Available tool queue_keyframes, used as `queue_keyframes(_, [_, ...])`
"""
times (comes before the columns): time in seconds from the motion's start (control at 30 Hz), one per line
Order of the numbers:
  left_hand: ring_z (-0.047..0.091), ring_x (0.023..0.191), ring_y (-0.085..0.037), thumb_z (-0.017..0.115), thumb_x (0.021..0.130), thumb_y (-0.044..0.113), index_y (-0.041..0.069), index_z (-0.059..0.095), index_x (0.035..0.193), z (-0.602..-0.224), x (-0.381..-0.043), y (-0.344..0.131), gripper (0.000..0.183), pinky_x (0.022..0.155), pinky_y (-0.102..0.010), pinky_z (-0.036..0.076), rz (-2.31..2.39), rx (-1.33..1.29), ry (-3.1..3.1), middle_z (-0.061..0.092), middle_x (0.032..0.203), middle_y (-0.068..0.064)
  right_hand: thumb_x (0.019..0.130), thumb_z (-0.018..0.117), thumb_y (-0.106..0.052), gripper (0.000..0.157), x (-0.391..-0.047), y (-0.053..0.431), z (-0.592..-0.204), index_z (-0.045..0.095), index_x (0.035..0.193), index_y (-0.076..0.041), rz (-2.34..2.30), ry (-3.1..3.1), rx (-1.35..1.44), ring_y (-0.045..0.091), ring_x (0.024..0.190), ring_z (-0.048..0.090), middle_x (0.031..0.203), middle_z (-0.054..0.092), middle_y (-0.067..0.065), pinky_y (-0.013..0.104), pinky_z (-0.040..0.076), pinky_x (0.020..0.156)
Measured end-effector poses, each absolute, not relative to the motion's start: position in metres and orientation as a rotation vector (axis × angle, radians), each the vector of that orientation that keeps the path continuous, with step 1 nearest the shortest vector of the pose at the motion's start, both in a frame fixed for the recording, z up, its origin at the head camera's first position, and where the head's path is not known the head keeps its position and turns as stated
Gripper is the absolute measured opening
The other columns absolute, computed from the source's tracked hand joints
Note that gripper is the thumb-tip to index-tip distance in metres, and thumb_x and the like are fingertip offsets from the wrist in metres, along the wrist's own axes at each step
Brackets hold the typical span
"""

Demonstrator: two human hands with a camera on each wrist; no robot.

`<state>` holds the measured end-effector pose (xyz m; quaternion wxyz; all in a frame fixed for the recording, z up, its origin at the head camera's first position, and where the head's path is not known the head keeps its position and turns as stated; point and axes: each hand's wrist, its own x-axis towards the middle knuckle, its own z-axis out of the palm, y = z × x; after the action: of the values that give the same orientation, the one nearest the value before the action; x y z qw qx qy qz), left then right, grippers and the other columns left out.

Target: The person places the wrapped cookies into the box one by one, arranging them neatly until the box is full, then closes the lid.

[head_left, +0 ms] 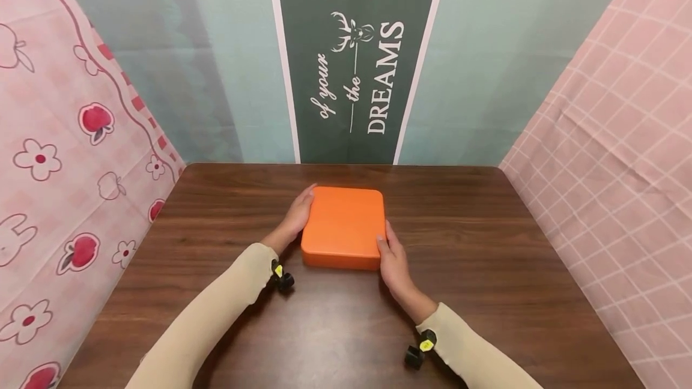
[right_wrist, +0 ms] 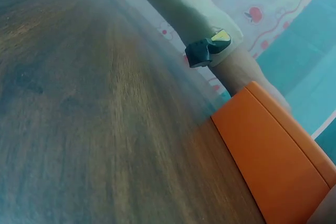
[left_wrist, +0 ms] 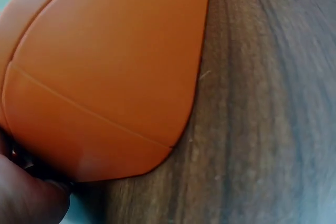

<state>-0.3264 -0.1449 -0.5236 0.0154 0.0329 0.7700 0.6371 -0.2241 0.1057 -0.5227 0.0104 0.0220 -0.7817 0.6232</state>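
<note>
A square orange box (head_left: 345,221) with rounded corners lies flat near the middle of the brown table. A thin seam runs along its side near the top, visible on the box (right_wrist: 278,156) in the right wrist view. My left hand (head_left: 299,212) grips its left side, towards the far corner. On the opposite side my right hand (head_left: 395,260) holds the near right corner, thumb at the top edge and fingers along the side. In the left wrist view, part of the left hand (left_wrist: 31,195) shows beside a corner of the box (left_wrist: 115,77).
The wood-grain table (head_left: 459,227) ends at a green curtain (head_left: 346,149) with white lettering. A pink fruit-and-flower cloth (head_left: 59,167) hangs at left, a pink checked cloth (head_left: 605,167) at right. Small black cameras (head_left: 283,281) sit on both cuffs.
</note>
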Motion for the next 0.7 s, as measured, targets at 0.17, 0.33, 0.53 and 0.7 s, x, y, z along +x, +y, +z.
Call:
queue_keyframes(0.17, [0.023,0.152,-0.028,0.029,0.113,0.029,0.004,0.029,0.159,-0.524,-0.325,-0.144,0.053,0.123,-0.046,0.016,1.986,0.05,2.373,0.03,0.164,-0.014,0.11,0.041,-0.016,0.055,-0.227,0.106,-0.526,0.023,0.159,0.001,1.948,-2.418,0.055,0.029,0.153,0.018,0.166,0.023,0.015,0.048,0.012,0.124])
queue_keyframes(0.33, [0.013,0.155,-0.024,0.028,0.113,0.038,0.002,0.022,0.161,-0.526,-0.313,-0.146,0.06,0.124,-0.044,0.011,2.011,-0.001,2.321,0.019,0.168,-0.01,0.109,0.043,-0.014,0.054,-0.234,0.108,-0.527,0.027,0.158,0.001,1.946,-2.394,0.047,0.028,0.153,0.02,0.164,0.026,0.015,0.047,0.014,0.124])
queue_keyframes(0.53, [0.006,0.155,-0.027,0.029,0.113,0.031,-0.001,0.015,0.16,-0.528,-0.279,-0.143,0.059,0.124,-0.045,0.006,2.041,0.045,2.312,0.011,0.168,-0.014,0.109,0.042,-0.014,0.053,-0.244,0.11,-0.526,0.028,0.158,0.0,2.007,-2.371,0.04,0.027,0.153,0.021,0.164,0.028,0.014,0.045,0.015,0.124])
queue_keyframes(0.7, [0.003,0.155,-0.028,0.032,0.113,0.026,0.0,0.009,0.161,-0.526,-0.257,-0.136,0.059,0.124,-0.047,0.004,2.11,0.073,2.277,0.007,0.169,-0.014,0.11,0.04,-0.014,0.052,-0.254,0.11,-0.524,0.028,0.159,-0.002,2.051,-2.348,0.039,0.023,0.153,0.02,0.165,0.027,0.01,0.043,0.015,0.124])
